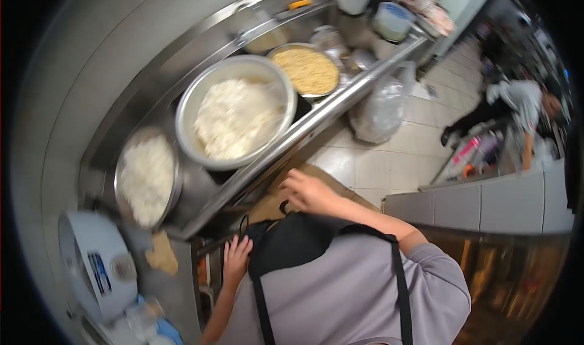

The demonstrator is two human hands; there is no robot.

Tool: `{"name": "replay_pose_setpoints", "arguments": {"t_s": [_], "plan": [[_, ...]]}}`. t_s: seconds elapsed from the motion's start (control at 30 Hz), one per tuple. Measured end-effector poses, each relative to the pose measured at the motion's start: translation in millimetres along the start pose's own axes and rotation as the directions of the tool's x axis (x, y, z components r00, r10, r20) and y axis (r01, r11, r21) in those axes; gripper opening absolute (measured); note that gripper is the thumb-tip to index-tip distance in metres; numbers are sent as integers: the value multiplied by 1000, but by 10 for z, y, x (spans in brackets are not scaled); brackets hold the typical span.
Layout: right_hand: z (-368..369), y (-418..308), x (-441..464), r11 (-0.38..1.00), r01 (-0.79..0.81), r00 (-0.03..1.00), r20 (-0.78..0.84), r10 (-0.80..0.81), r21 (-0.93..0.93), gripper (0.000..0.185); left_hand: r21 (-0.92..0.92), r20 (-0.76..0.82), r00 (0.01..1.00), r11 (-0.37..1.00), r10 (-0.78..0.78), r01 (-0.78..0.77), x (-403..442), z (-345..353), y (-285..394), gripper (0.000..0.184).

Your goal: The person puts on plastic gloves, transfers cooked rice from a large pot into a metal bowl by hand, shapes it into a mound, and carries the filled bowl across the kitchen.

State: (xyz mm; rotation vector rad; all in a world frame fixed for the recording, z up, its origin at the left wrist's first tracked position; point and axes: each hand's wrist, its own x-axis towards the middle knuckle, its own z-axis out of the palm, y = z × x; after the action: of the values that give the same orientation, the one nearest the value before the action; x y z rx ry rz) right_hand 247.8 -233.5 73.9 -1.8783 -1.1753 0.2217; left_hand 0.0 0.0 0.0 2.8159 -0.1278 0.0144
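Note:
My left hand [237,257] lies against the side of my black apron [292,244], its fingers stretched and slightly apart, near a thin black loop. In front of the apron's upper edge is my right hand [309,191], with loosely bent, somewhat blurred fingers; I see nothing held in it. Beyond the hands, a large metal pot [182,123] holds a white, lumpy, rice-like food in cloudy liquid. To its left stands a metal bowl [177,190] of similar white food. A round pan [304,69] of yellow, crumbly-looking food sits to the pot's right.
The steel counter's raised front edge [286,143] runs diagonally between me and the pots. A filled clear plastic bag [383,108] hangs by its right part. At lower left is a pale blue-white appliance [100,269]. Another person [517,105] bends over at far right.

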Motion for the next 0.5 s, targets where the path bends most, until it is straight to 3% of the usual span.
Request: {"name": "replay_pose_setpoints", "arguments": {"t_s": [0.03, 0.07, 0.1, 0.2, 0.27, 0.33, 0.37, 0.43, 0.47, 0.5], "plan": [[-62, -75, -23, 998, -1, 1000, -9, 1, 56, 17, 21, 5, 997, 997, -78, 78, -267, -89, 165, 45], [-157, -167, -34, 989, -44, 999, -2, 45, 144, 14, -106, -77, 981, 980, -176, 168, -98, -470, 435, 40], [-26, 19, 110, 998, -11, 1000, -18, 12, 55, 10, -283, -220, 941, 940, -258, 192, 194, -358, 376, 38], [348, -64, 385, 993, 1, 999, -50, 5, 118, 8, -349, -438, 817, 908, -376, 231, 420, -865, 180, 31], [447, -85, 535, 994, 80, 996, 28, -82, 77, 12, -382, -522, 751, 899, -403, 216, 574, -909, 169, 26], [498, -54, 706, 984, 179, 983, 40, -178, 3, 19, -413, -540, 743, 894, -396, 176, 688, -1007, 312, 24], [449, 85, 870, 983, 163, 982, 112, -153, -81, 18, -383, -563, 749, 913, -350, 140, 743, -1015, 329, 22], [290, 507, 1344, 980, 193, 974, -108, -198, -56, 12, -423, -547, 759, 899, -354, 114, 838, -1033, 392, 18], [141, 750, 1595, 994, -40, 980, -199, 19, -105, 9, -460, -536, 742, 876, -403, 144, 875, -1011, 393, 17], [-69, 1014, 1841, 991, -137, 941, -312, 130, 1, 15, -497, -519, 729, 851, -448, 169, 920, -984, 390, 15]]}}
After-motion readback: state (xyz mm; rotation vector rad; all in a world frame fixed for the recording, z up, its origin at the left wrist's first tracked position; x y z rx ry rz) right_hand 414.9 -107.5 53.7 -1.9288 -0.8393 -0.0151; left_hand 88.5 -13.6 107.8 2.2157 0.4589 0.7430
